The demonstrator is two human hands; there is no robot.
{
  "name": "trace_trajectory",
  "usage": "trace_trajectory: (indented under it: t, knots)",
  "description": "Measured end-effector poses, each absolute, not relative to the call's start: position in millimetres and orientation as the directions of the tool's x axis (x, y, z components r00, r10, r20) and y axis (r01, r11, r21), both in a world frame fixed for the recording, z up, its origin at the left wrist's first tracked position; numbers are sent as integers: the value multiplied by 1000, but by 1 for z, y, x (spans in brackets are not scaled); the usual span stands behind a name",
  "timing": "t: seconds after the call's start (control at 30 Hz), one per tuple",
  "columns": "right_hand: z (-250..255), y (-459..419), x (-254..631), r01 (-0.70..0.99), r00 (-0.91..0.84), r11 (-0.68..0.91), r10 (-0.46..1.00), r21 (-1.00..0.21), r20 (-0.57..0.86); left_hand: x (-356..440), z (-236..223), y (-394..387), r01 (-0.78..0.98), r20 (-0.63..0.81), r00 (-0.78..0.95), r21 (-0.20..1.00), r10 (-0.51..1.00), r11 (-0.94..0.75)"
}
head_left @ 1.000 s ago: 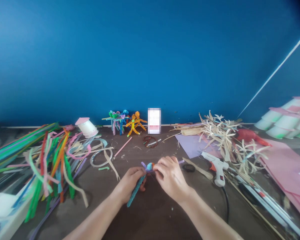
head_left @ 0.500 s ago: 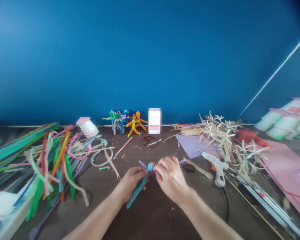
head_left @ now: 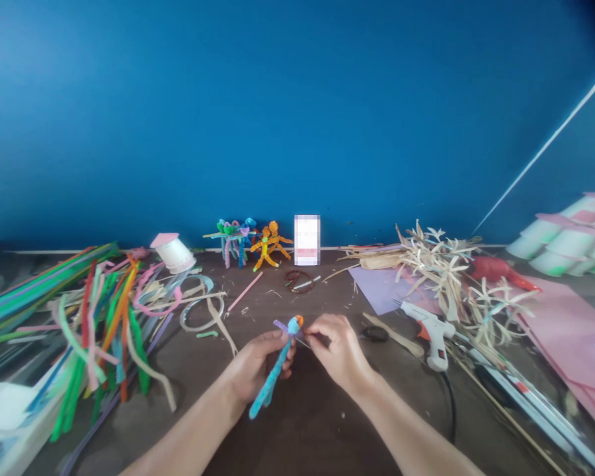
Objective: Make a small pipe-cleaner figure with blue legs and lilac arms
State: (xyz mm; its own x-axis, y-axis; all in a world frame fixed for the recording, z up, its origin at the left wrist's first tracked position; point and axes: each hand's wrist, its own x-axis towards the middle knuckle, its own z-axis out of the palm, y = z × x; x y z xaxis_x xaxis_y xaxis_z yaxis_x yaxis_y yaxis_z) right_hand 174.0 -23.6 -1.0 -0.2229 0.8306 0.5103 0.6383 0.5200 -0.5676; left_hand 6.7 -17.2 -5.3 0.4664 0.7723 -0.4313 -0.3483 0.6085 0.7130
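Note:
My left hand (head_left: pixel 262 360) is closed around a pipe-cleaner figure (head_left: pixel 272 380), with long light-blue legs slanting down toward me. Its head is a small light-blue coil with an orange tip, just above my left fingertips. A purple pipe cleaner (head_left: pixel 280 326) crosses below the head, one end sticking out to the left. To the right of the head my right hand (head_left: pixel 340 350) pinches the purple pipe cleaner's other side, most of it hidden by the fingers.
Finished pipe-cleaner figures (head_left: pixel 265 246) stand against the blue wall. Loose pipe cleaners (head_left: pixel 121 324) and a paper cup (head_left: pixel 175 254) lie left. To the right are a glue gun (head_left: pixel 430 334) with its cord, a black ring (head_left: pixel 375 333), pale straw-like flowers (head_left: pixel 436 254) and pink sheets (head_left: pixel 560 330).
My right fingers have drawn back slightly from the head, exposing its orange tip. The figure has turned a little in my left hand. The purple end no longer shows beyond my right hand.

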Motion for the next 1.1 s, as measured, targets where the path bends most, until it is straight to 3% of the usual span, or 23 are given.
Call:
trace_trajectory:
  t: [0.2, 0.47, 0.83, 1.1]
  knots:
    - [-3, -27, 166, 630, -263, 531, 833, -567, 487, 9, -6, -18, -415, -449, 443, 664, 776, 622]
    - [-4, -26, 168, 630, -214, 509, 840, -587, 499, 11, -6, -18, -367, -438, 340, 753, 832, 546]
    - [0, -28, 173, 755, -261, 533, 778, -382, 571, 12, -7, -18, -301, -458, 244, 802, 855, 516]
    - [6, -30, 174, 786, -363, 580, 713, -214, 600, 12, -3, -19, -263, -435, 301, 817, 849, 512]
